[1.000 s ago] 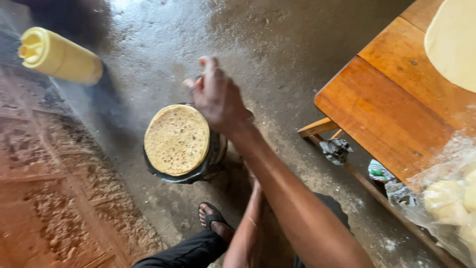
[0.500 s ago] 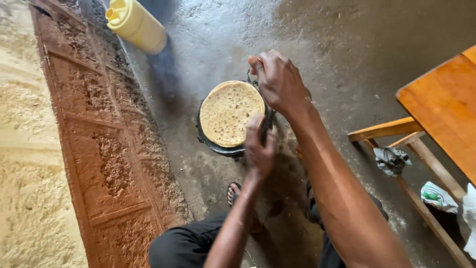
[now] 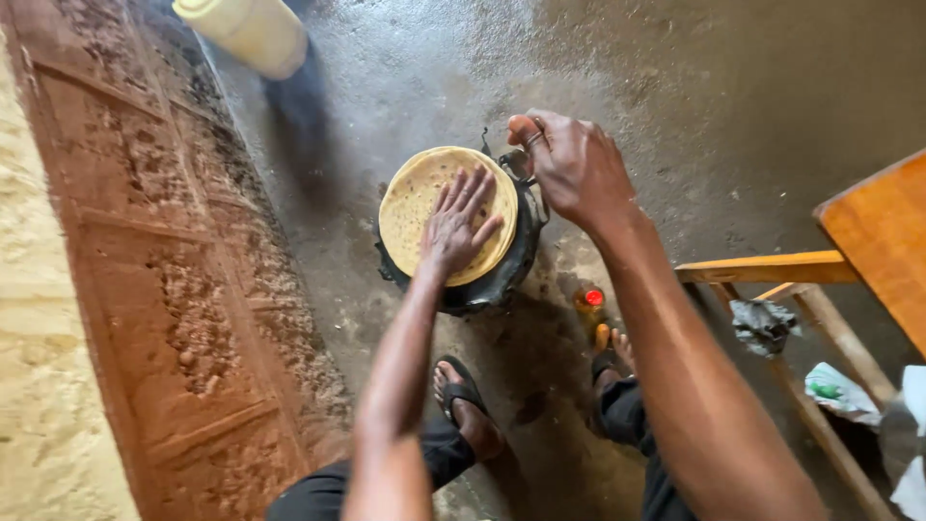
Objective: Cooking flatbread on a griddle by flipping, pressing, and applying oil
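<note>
A round, pale yellow flatbread (image 3: pixel 413 198) with brown specks lies on a black round stove (image 3: pixel 502 280) standing on the concrete floor. My left hand (image 3: pixel 459 224) rests flat on the flatbread's right half, fingers spread. My right hand (image 3: pixel 571 166) hovers at the stove's upper right edge, fingers curled by a metal handle (image 3: pixel 509 162); whether it grips the handle is unclear. My two sandalled feet (image 3: pixel 465 403) stand just below the stove.
A carved reddish wooden door (image 3: pixel 164 280) lies at the left beside a rough wall. A yellow jerrycan (image 3: pixel 249 31) stands at the top. A small red-capped bottle (image 3: pixel 589 307) sits by my right foot. A wooden table (image 3: pixel 883 241) with crumpled rags below fills the right.
My left hand has come down from beside the stove onto the flatbread. My right hand stays at the stove's upper right edge. The view has shifted and closed in.
</note>
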